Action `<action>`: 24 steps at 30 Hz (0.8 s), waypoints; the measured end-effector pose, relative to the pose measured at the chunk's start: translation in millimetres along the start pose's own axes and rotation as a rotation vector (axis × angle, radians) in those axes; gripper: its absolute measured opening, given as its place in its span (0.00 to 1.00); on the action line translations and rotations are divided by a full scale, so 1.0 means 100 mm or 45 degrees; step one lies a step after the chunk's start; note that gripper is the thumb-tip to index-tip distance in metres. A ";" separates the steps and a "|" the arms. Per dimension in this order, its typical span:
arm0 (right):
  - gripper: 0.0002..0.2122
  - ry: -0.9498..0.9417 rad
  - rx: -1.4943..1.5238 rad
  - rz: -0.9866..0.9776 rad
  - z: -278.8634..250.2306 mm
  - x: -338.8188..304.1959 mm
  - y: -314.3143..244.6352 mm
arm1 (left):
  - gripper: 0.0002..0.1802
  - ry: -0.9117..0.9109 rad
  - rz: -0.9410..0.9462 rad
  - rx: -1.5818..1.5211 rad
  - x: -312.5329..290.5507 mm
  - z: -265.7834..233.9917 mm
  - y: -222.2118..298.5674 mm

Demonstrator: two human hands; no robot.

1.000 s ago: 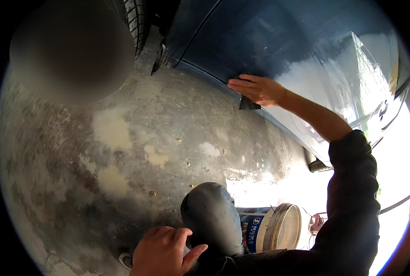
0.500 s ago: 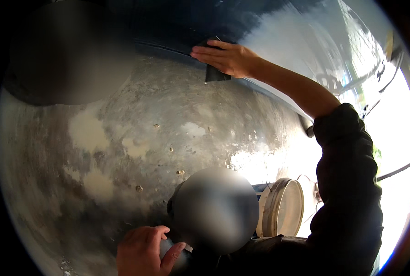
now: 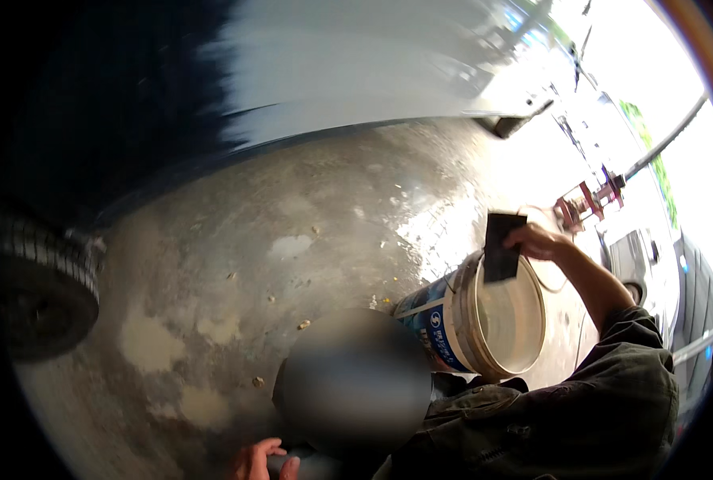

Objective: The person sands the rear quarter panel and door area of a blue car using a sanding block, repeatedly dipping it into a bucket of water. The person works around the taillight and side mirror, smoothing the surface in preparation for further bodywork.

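Observation:
My right hand (image 3: 537,240) pinches a black rectangular sheet of sandpaper (image 3: 501,246) by its right side. The sheet hangs over the far rim of a bucket (image 3: 472,320), whose pale round mouth faces right and whose side is blue and white. At the bottom edge is my left hand (image 3: 254,462), partly cut off, its fingers curled about a greyish thing that I cannot make out. A blurred round patch beside that hand hides what lies behind it.
A car body (image 3: 332,80), dark at left and pale grey towards the right, runs along the far side. Its black tyre (image 3: 48,280) stands at the left. The concrete floor (image 3: 212,264) has pale patches and small crumbs. A red metal stand (image 3: 588,206) lies beyond the bucket.
My right hand has come away from the car's lower panel, bringing the sandpaper right and nearer, over the bucket. The view has swung right. My left hand sits lower in the picture.

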State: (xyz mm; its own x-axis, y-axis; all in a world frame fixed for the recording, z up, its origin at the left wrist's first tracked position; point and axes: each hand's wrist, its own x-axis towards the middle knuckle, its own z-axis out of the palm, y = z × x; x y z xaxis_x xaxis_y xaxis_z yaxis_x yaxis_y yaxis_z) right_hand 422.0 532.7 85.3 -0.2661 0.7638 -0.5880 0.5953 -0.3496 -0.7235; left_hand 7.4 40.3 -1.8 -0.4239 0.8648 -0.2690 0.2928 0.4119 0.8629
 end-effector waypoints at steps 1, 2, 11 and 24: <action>0.17 -0.079 0.142 0.161 0.18 -0.15 0.18 | 0.16 0.004 -0.016 0.050 -0.01 -0.01 0.07; 0.19 -0.180 0.266 0.339 0.18 -0.19 0.45 | 0.16 -0.001 -0.018 0.080 -0.01 -0.01 0.10; 0.14 -0.314 0.506 0.723 0.89 0.76 2.39 | 0.17 -0.118 -0.112 0.233 0.11 0.12 0.27; 0.13 -0.176 0.975 0.608 0.09 0.88 2.84 | 0.24 -0.224 0.117 0.590 0.36 0.17 0.06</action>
State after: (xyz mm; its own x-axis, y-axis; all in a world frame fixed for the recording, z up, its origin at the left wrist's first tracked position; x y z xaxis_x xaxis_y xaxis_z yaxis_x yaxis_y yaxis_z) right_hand 561.4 495.4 -175.1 -0.2384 0.3908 -0.8890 0.0123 -0.9142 -0.4052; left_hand 8.6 78.9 -14.1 -0.2394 0.9223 -0.3032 0.6887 0.3815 0.6166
